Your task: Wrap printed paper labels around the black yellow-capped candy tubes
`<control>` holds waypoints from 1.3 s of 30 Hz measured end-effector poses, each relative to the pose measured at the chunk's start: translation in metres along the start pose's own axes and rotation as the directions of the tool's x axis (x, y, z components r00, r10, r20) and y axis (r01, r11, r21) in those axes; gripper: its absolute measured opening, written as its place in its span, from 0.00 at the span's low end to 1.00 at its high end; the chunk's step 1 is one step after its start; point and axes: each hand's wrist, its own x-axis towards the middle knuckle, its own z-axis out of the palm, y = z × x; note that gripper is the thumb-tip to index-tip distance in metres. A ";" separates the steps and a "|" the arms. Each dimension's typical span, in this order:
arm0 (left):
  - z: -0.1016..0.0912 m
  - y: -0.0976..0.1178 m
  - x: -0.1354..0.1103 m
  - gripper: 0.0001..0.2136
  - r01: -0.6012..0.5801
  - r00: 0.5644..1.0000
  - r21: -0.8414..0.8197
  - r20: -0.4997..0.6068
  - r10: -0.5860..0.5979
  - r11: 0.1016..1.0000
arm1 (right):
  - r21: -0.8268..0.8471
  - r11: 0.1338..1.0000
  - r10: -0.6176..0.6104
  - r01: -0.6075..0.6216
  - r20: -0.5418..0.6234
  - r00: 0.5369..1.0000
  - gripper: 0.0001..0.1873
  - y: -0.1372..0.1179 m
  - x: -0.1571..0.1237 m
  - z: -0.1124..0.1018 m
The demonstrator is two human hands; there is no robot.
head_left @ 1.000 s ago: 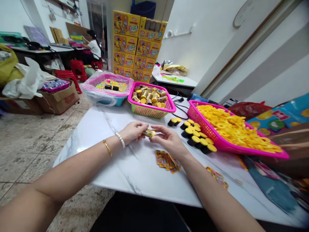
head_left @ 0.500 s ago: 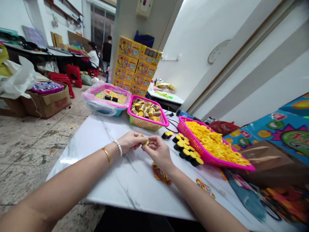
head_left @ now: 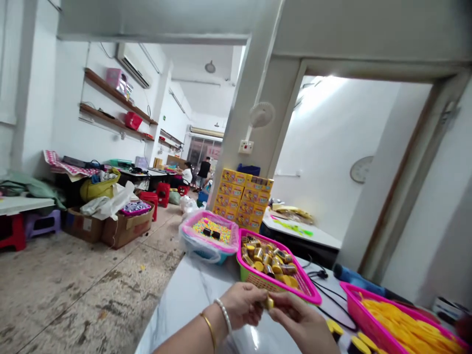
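My left hand [head_left: 242, 305] and my right hand [head_left: 299, 322] meet low in the view over the white marble table [head_left: 191, 295]. Both pinch one small yellow cylinder [head_left: 269, 302] between their fingertips. The left wrist wears a pearl bracelet and a gold bangle. Just beyond the hands stands a pink and green basket [head_left: 291, 287] filled with yellow-labelled little cans. At the lower right a pink basket [head_left: 359, 307] holds yellow rings, with black and yellow caps [head_left: 346, 339] beside it.
A plastic-lined pink basket of coloured beads [head_left: 210, 231] sits at the table's far end. Stacked yellow cartons [head_left: 243, 196] stand behind by a white pillar. Black cables [head_left: 324, 285] lie on the table. Cardboard boxes, red stools and two people are across the room at left.
The view has tilted up sharply, so hands and table now sit at the bottom edge. Both hands keep their grip on the small yellow cylinder.
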 end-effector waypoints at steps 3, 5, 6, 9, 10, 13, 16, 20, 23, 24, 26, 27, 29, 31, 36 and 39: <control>0.001 0.001 -0.002 0.18 0.168 0.971 -0.082 0.187 -0.151 0.982 | 0.164 0.977 0.110 -0.137 0.162 0.981 0.20 -0.013 -0.001 -0.007; 0.001 0.000 -0.003 0.17 0.271 0.926 -0.091 0.298 -0.233 0.958 | 0.226 0.952 0.158 -0.208 0.222 0.962 0.20 -0.019 -0.005 -0.010; 0.001 -0.001 -0.002 0.18 0.291 0.912 -0.089 0.326 -0.248 0.953 | 0.252 0.939 0.179 -0.232 0.219 0.959 0.20 -0.019 -0.007 -0.009; -0.001 -0.005 0.001 0.21 0.286 0.920 -0.067 0.297 -0.254 0.956 | 0.339 0.903 0.221 -0.265 0.164 0.961 0.19 -0.008 -0.014 -0.004; -0.002 -0.006 0.003 0.22 0.290 0.926 -0.060 0.270 -0.264 0.955 | 0.366 0.891 0.231 -0.270 0.147 0.962 0.19 -0.002 -0.015 -0.001; 0.000 -0.010 0.003 0.26 0.325 0.934 -0.068 0.181 -0.308 0.943 | 0.399 0.876 0.246 -0.269 0.109 0.963 0.19 0.009 -0.015 0.008; 0.004 -0.013 -0.006 0.26 0.298 0.953 -0.116 0.083 -0.290 0.947 | 0.407 0.891 0.204 -0.200 0.033 0.978 0.20 0.005 0.000 0.006; 0.007 -0.013 -0.013 0.26 0.265 0.963 -0.072 -0.034 -0.268 0.962 | 0.290 0.957 0.109 -0.025 -0.279 0.954 0.24 0.005 0.045 -0.027; 0.005 -0.017 -0.012 0.25 0.260 0.965 0.070 -0.061 -0.256 0.963 | -0.126 0.974 0.140 -0.188 -0.318 0.938 0.18 0.027 0.061 -0.066; 0.005 -0.020 -0.011 0.25 0.241 0.970 0.123 -0.066 -0.235 0.963 | -0.200 0.952 0.155 -0.231 -0.337 0.929 0.17 0.035 0.059 -0.078; 0.009 -0.027 -0.012 0.25 0.189 0.982 0.244 -0.074 -0.176 0.951 | -0.316 0.903 0.167 -0.290 -0.365 0.916 0.15 0.051 0.050 -0.097; 0.012 -0.031 -0.014 0.24 0.147 0.989 0.322 -0.074 -0.130 0.935 | -0.377 0.874 0.166 -0.307 -0.363 0.917 0.14 0.058 0.045 -0.103; 0.022 -0.039 -0.017 0.20 0.006 0.999 0.525 -0.031 0.012 0.851 | -0.487 0.811 0.174 -0.325 -0.330 0.928 0.15 0.070 0.037 -0.110; 0.033 -0.047 -0.022 0.15 -0.200 0.978 0.728 0.114 0.173 0.656 | -0.552 0.759 0.203 -0.345 -0.301 0.931 0.26 0.079 0.035 -0.111; 0.053 -0.069 -0.028 0.17 -0.496 0.862 0.856 0.466 0.199 0.146 | -0.758 0.506 0.279 -0.412 -0.308 0.910 0.45 0.092 0.041 -0.103; 0.054 -0.076 -0.028 0.15 -0.512 0.851 0.857 0.497 0.169 0.053 | -0.896 0.361 0.336 -0.260 -0.135 0.932 0.32 0.097 0.043 -0.095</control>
